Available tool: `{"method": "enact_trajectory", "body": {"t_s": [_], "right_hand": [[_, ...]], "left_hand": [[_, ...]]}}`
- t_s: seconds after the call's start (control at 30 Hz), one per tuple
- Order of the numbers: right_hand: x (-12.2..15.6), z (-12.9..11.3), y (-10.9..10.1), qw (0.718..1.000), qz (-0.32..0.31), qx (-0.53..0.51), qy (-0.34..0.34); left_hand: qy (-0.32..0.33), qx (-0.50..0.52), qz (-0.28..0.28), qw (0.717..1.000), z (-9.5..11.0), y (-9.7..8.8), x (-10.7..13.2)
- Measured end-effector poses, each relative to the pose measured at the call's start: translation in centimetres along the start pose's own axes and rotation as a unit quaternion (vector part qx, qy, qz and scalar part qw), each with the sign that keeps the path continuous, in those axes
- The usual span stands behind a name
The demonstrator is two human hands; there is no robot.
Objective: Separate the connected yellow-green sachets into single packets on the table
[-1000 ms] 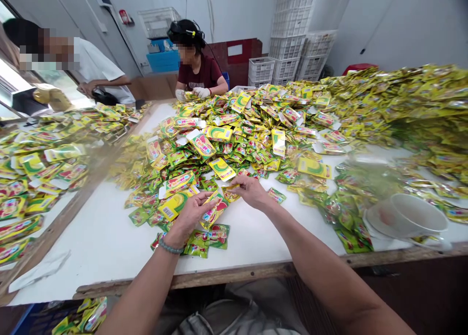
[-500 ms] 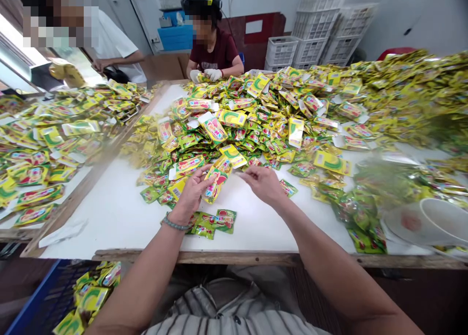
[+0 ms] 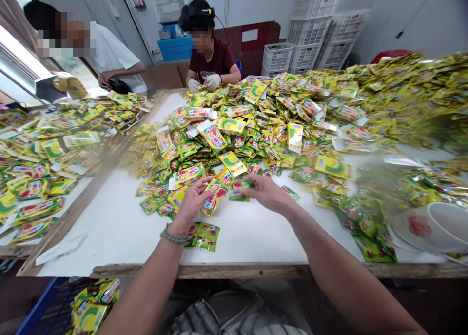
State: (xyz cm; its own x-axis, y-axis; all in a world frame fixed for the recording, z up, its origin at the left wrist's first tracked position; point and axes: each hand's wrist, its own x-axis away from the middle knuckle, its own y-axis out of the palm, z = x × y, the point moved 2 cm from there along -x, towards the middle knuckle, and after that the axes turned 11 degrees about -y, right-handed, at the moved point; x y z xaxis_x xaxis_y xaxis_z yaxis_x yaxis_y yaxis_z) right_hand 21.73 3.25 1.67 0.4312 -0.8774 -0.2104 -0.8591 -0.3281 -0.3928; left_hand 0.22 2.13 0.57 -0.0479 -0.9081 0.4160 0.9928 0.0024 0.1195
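Since half a second ago, a green sachet has come into the right hand, and one fewer lies by the left wrist. Clock directions run from the box, twelve being the far side. It sits near the middle of the worktop, tilted, watermelon print facing up. At nine o'clock the left hand grips it between thumb and fingers, nearly closed. At three o'clock the right hand pinches the sachet by its outer edge, fingers almost together and slightly blurred; the sachet's inner edge is just beside the box. Loose sachets lie at seven o'clock, near the beaded bracelet. From eleven round to two o'clock spreads a heap of yellow boxes and green sachets. A flowered cup lies on its side, well apart at three o'clock. Toward eight o'clock, below the worktop, a blue crate holds yellow packs. Beyond the heap at twelve sits a gloved co-worker; white crates stand at one.
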Motion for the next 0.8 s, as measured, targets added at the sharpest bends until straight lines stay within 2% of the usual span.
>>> {"method": "enact_trajectory", "body": {"t_s": [0.07,0.13,0.27,0.47,0.57,0.67,0.73,0.8], "right_hand": [[-0.4,0.1,-0.6,0.997,0.07,-0.037,-0.013],[-0.5,0.1,-0.4,0.996,0.088,-0.01,-0.02],[-0.5,0.3,0.0,0.996,0.049,0.064,-0.031],[-0.4,0.0,-0.9,0.986,0.04,0.146,-0.068],[-0.4,-0.6,-0.4,0.983,0.008,0.157,-0.092],[-0.3,-0.8,0.5,0.989,-0.011,0.131,-0.074],[-0.3,-0.7,0.9,0.993,0.034,0.101,-0.046],[-0.3,-0.6,0.9,0.991,0.107,0.078,-0.03]], "left_hand": [[-0.004,-0.023,-0.023,0.999,0.0,0.5,0.4],[-0.003,-0.046,-0.046,0.998,0.0,1.0,0.9],[0.0,-0.086,-0.085,0.993,0.0,1.4,1.5],[-0.01,-0.103,-0.11,0.988,0.0,1.2,1.7],[-0.031,-0.082,-0.122,0.989,-0.1,1.4,1.7],[-0.04,-0.069,-0.124,0.989,-0.5,1.7,1.5],[-0.035,-0.063,-0.109,0.991,-0.7,1.9,1.3],[-0.023,-0.045,-0.088,0.995,-0.8,1.9,1.1]]}}
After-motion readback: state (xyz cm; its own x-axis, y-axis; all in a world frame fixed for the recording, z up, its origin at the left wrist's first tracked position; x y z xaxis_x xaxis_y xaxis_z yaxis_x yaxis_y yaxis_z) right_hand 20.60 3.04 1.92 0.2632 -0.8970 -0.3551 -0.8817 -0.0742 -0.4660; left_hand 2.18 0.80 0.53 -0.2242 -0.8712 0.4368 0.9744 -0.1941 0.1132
